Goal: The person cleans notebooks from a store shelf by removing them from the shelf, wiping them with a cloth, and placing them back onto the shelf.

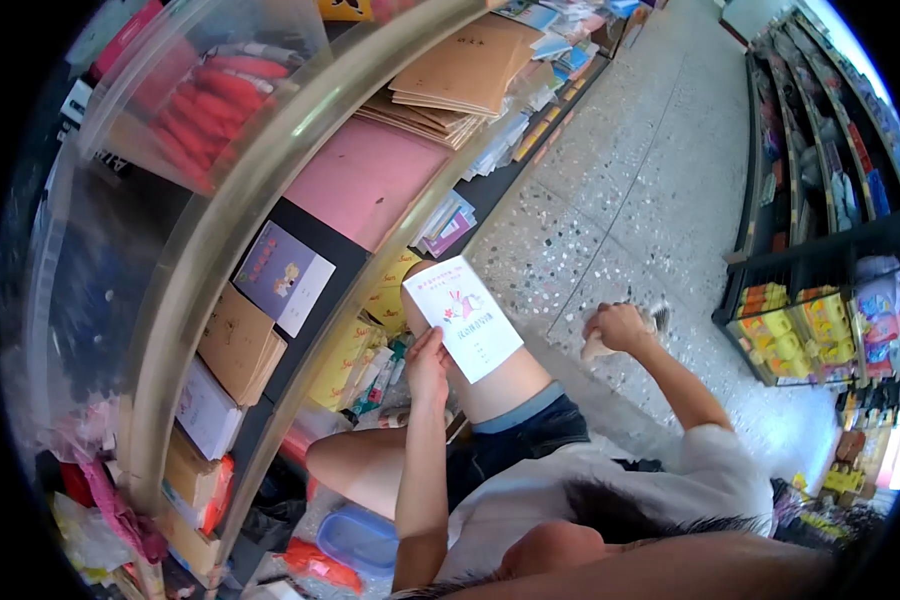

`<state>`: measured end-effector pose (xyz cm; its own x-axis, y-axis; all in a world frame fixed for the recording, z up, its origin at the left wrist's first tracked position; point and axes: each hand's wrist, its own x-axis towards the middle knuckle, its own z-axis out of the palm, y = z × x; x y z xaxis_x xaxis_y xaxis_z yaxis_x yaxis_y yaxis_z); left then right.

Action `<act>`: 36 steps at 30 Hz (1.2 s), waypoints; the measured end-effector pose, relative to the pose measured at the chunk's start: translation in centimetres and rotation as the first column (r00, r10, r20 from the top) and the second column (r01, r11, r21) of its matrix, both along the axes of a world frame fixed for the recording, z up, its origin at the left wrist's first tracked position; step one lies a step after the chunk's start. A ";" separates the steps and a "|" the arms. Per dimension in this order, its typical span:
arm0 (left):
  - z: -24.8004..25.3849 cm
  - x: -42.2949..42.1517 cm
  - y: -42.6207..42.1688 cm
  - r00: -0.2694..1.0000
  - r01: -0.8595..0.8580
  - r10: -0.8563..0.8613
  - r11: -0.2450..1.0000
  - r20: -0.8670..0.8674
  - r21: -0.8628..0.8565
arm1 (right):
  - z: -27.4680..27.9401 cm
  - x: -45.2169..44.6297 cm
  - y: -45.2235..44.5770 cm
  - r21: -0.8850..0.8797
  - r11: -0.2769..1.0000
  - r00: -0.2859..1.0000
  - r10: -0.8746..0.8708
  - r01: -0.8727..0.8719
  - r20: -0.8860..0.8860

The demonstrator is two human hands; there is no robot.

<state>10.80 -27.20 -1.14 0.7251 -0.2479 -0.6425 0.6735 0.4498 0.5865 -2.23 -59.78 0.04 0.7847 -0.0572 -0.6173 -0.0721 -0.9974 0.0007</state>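
My left hand grips the lower left edge of a white booklet. The booklet's cover has pink print at the top, a pink and purple cartoon picture in the middle and dark lettering below. It is held tilted above my bent leg, beside the shelf. Over the speckled floor on the right, my right hand is held away from the booklet with its fingers curled in. Whatever may be inside those fingers is hidden.
The left shelf holds brown paper envelopes, a pink sheet, a purple booklet and a clear bin of red packets. A blue plastic tub is on the floor. Across the aisle stands a dark stocked shelf.
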 end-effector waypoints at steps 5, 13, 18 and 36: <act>0.2 -0.5 -1.4 1.000 -0.017 0.015 0.996 0.017 0.092 | 6.9 4.3 6.7 0.589 0.798 0.572 -0.545 0.128 0.614; -1.4 -0.2 -1.4 0.999 -0.005 0.000 0.993 0.038 0.121 | 3.7 4.0 15.9 0.277 0.903 0.637 -0.006 -0.327 0.771; -1.6 -0.3 -0.4 0.990 0.095 -0.117 0.963 0.075 0.254 | 3.2 1.0 10.3 0.266 0.942 0.867 0.047 -0.203 0.496; -2.9 -1.8 1.2 0.991 0.083 -0.101 0.980 0.088 0.180 | -1.1 8.0 13.3 0.352 0.884 0.493 -0.168 -0.308 0.854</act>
